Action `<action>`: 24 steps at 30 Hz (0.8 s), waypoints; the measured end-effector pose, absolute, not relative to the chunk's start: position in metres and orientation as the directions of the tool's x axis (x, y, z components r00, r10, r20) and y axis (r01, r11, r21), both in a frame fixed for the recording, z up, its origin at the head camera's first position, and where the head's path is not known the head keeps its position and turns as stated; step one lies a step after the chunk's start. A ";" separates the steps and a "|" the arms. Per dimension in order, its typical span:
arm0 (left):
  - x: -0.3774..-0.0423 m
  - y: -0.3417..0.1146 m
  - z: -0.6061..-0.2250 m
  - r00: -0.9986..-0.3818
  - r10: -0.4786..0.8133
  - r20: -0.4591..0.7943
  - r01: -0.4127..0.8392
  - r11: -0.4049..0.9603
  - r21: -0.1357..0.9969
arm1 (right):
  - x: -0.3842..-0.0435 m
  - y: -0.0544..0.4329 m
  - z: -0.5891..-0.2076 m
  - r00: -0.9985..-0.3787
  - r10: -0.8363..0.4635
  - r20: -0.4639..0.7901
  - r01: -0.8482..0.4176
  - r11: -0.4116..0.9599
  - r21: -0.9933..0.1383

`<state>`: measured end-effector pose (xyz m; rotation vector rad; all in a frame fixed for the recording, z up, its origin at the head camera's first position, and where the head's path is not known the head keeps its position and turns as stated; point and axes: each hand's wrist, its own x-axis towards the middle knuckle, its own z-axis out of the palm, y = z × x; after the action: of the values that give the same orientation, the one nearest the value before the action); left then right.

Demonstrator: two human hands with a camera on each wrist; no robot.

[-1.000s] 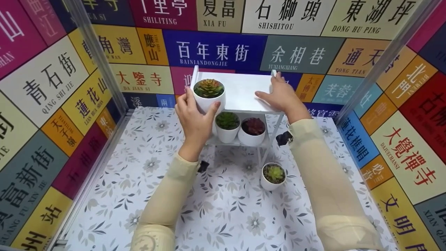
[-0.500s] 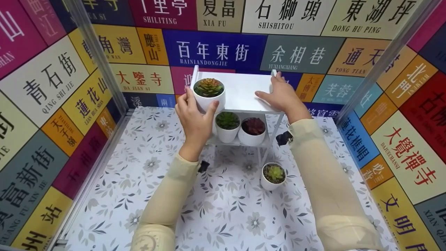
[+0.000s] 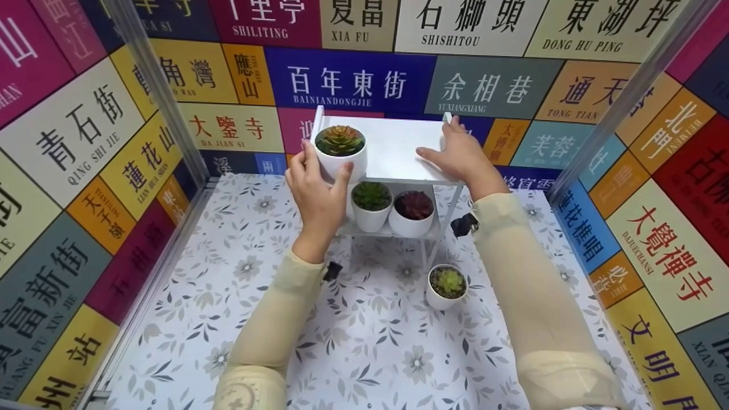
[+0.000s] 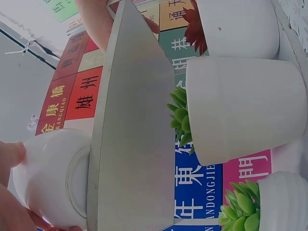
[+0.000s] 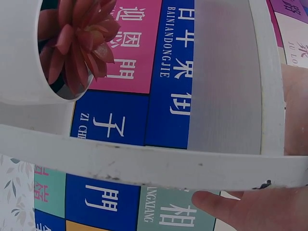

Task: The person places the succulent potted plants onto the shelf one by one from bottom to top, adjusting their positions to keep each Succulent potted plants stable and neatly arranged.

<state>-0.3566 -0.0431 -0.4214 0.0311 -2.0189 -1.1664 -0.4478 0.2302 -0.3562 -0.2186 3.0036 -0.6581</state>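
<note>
A wall of colourful panels (image 3: 347, 80) printed with Chinese place names stands behind a worktop (image 3: 188, 319) covered in grey floral patterning on white. Near the back wall stands a white two-tier plant stand (image 3: 398, 151). The left hand (image 3: 316, 196) has its grip closed round a white pot with an orange-tipped green succulent (image 3: 342, 152), thumb on one side and fingers on the other, at the front left of the upper shelf; whether the base fully rests there is unclear. The right hand (image 3: 462, 155) grips the stand's right end, thumb over the top, fingers at the side rail. On the lower shelf (image 3: 383, 234), a potted green succulent (image 3: 371, 208) sits just beside a potted dark red succulent (image 3: 412, 213). A potted light-green succulent (image 3: 447, 287) stands on the worktop, in front of the stand's right side. Beige sleeves (image 3: 524, 285) cover both arms.
</note>
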 end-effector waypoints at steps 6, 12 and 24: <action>-0.357 -0.043 -0.421 -0.682 -0.384 0.622 0.343 0.583 0.736 | -0.447 0.229 -0.356 -0.989 -0.146 -0.032 -0.119 0.900 -0.419; -0.357 -0.044 -0.421 -0.682 -0.382 0.623 0.344 0.584 0.735 | -0.447 0.230 -0.355 -0.989 -0.148 -0.029 -0.122 0.899 -0.420; -0.357 -0.045 -0.423 -0.690 -0.377 0.618 0.350 0.574 0.740 | -0.446 0.229 -0.356 -0.989 -0.142 -0.034 -0.115 0.905 -0.411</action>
<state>-0.3570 -0.0449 -0.4232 0.0214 -2.0167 -1.1711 -0.4465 0.2287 -0.3558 -0.2028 3.0039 -0.6416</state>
